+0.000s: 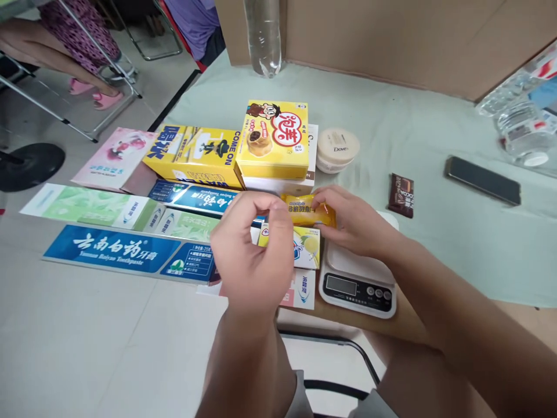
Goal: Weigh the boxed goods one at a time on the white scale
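My right hand (pixel 354 223) is closed on the right end of a wrapped bar of soap (pixel 300 210) in a shiny yellow packet. The thumb and fingers of my left hand (pixel 256 255) are curled together in a pinch by the packet's left end. What they hold, if anything, is hidden. Under my hands lie a small yellow-and-white box with a lemon picture (pixel 308 247) and a pink-and-white toothpaste box (pixel 304 288). A white kitchen scale (pixel 359 284) with a grey display stands below my right hand.
Left are blue toothpaste boxes (pixel 117 251), green ones (pixel 96 206), a pink box (pixel 117 157) and a yellow carton (pixel 200 154). Behind stand a yellow snack box (pixel 274 139), Dove jar (pixel 337 148) and bottle (pixel 264 40). A brown packet (pixel 401 195) and phone (pixel 483 180) lie right.
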A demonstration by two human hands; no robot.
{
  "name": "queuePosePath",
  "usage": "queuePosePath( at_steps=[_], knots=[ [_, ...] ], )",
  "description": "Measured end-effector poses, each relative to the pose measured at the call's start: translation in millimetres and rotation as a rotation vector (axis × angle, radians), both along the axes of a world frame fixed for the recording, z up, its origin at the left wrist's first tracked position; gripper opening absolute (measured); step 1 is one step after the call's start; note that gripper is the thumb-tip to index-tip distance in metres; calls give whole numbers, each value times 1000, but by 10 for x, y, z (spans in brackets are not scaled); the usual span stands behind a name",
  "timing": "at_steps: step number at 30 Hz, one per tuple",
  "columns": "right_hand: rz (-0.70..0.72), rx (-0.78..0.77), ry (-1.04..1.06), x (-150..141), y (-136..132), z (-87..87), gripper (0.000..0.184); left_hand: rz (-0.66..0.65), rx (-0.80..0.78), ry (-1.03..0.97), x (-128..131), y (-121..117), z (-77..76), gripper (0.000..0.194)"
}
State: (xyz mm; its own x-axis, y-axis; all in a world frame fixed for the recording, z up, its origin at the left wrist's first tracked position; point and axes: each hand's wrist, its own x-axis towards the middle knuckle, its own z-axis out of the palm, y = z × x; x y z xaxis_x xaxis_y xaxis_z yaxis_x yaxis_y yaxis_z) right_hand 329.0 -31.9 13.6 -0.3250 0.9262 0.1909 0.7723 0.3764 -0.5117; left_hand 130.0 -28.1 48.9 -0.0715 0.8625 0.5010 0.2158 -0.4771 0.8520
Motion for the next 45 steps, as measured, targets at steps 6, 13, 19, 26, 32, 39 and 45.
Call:
queuePosePath(
  at_steps=[6,13,19,26,32,39,45],
  knots=[
    [-165,107,0,241,-289,116,24,-33,-24,1,27,-3,-9,19],
    [-514,194,-27,610,-795,-164,24,-181,-41,15,268,-136,0,18],
    [-280,-105,-280,153,-636,-4,45,-194,-2,40,425,-162,2,18],
    [-148,-210,-177,126,-557,145,51,-192,-19,67,437,-167,-43,18],
    [-617,40,-126,906,-622,-116,47,-414,-109,79,681,-359,-12,17],
    [-722,-56,-276,1155,-708,-459,37,-656,-125,103,1018,-588,-48,15],
    [-919,11,-165,1229,-755,-540,34,-624,-148,144,1071,-554,-140,15]
  ],
)
